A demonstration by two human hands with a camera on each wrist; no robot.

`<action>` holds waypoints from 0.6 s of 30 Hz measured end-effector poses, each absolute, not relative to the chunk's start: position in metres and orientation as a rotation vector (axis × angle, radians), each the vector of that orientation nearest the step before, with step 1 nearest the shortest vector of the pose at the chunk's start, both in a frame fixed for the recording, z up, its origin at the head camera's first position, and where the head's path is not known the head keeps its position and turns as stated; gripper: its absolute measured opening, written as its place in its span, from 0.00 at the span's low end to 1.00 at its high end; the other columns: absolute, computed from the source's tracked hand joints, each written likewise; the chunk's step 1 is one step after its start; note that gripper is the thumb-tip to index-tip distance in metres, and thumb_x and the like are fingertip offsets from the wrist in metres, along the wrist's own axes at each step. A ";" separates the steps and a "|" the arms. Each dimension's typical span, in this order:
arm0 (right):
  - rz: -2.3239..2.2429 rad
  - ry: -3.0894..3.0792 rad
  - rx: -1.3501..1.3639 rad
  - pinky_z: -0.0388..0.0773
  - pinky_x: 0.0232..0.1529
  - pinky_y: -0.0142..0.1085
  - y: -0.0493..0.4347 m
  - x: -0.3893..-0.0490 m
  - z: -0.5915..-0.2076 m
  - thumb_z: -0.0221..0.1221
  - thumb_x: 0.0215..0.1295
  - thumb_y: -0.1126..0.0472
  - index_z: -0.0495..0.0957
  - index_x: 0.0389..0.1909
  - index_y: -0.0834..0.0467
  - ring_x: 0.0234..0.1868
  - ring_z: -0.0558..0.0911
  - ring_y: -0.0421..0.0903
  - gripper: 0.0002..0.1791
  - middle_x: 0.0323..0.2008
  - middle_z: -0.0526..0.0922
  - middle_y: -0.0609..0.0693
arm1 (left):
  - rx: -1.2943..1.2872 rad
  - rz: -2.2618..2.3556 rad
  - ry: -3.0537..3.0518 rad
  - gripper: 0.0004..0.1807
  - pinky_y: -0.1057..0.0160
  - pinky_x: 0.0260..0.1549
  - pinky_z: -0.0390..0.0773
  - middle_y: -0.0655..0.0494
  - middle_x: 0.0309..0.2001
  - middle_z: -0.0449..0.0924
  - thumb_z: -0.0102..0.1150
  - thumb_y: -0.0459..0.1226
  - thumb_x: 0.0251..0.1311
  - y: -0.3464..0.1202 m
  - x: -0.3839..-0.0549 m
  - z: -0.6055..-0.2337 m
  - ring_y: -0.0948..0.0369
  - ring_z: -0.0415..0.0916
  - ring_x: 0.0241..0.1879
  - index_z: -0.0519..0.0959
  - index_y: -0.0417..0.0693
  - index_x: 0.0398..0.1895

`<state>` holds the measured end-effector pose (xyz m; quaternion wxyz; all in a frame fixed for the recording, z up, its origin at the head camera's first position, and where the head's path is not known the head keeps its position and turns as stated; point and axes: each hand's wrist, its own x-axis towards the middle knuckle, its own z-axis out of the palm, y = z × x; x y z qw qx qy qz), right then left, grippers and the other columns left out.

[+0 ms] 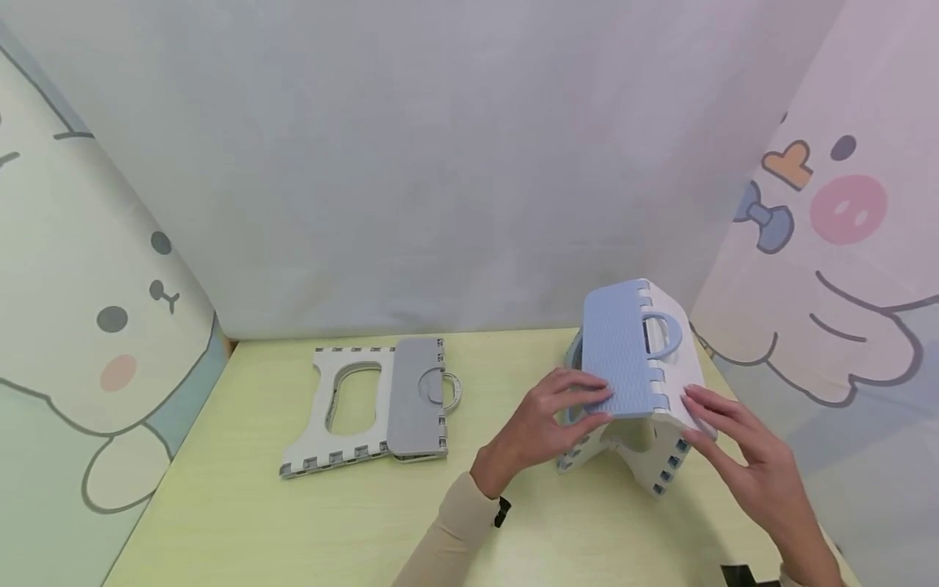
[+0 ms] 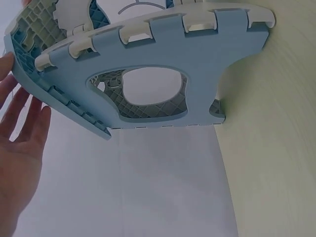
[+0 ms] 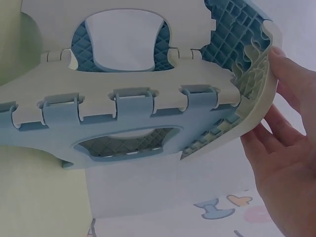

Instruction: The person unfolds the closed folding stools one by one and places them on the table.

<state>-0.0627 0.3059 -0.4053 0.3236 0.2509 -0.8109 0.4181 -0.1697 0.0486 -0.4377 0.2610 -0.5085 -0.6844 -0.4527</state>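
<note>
A blue-and-white folding step stool (image 1: 619, 359) stands on its legs at the table's right side. Its two top halves slope from a raised middle fold, blue on the left and white on the right. A blue loop handle (image 1: 671, 336) sticks out along the fold. My left hand (image 1: 546, 416) rests its fingertips on the blue half, thumb by the front edge. My right hand (image 1: 748, 456) touches the white half near its front corner, fingers mostly straight. Both wrist views show the ribbed underside (image 3: 239, 34) and hinged legs. A grey-and-white folding stool (image 1: 421, 399) lies folded flat further left.
Both stools are on a pale yellow-green table (image 1: 293, 522). A plain whitish curtain (image 1: 440, 163) hangs along the back edge. Cartoon-printed sheets stand at the left (image 1: 88, 244) and right (image 1: 829, 326), the right one close to the blue-and-white stool.
</note>
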 end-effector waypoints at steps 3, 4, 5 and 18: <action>1.068 -2.104 0.676 0.70 0.65 0.26 0.305 -0.064 -0.405 0.69 0.65 0.68 0.82 0.51 0.76 0.67 0.77 0.44 0.18 0.56 0.81 0.70 | -1.376 -1.216 -1.848 0.17 0.70 0.59 0.75 0.50 0.53 0.84 0.76 0.32 0.56 0.048 -0.170 -0.437 0.59 0.78 0.57 0.87 0.39 0.50; 1.064 -2.095 0.687 0.70 0.65 0.26 0.305 -0.064 -0.405 0.69 0.65 0.67 0.82 0.51 0.76 0.67 0.77 0.45 0.19 0.56 0.81 0.70 | -1.375 -1.215 -1.849 0.17 0.70 0.59 0.75 0.50 0.53 0.84 0.76 0.32 0.56 0.048 -0.170 -0.437 0.59 0.78 0.57 0.88 0.39 0.50; 1.057 -2.089 0.695 0.70 0.65 0.26 0.306 -0.065 -0.405 0.68 0.66 0.65 0.82 0.51 0.76 0.67 0.77 0.45 0.19 0.56 0.81 0.70 | -1.376 -1.212 -1.849 0.17 0.70 0.59 0.75 0.50 0.53 0.84 0.76 0.32 0.56 0.047 -0.170 -0.437 0.59 0.78 0.57 0.88 0.39 0.50; 0.981 -2.087 0.717 0.69 0.65 0.26 0.312 -0.068 -0.410 0.63 0.70 0.48 0.83 0.50 0.75 0.66 0.77 0.44 0.30 0.55 0.82 0.68 | -1.436 -1.142 -1.826 0.17 0.69 0.58 0.76 0.48 0.53 0.84 0.75 0.31 0.57 0.046 -0.173 -0.435 0.57 0.78 0.57 0.87 0.38 0.50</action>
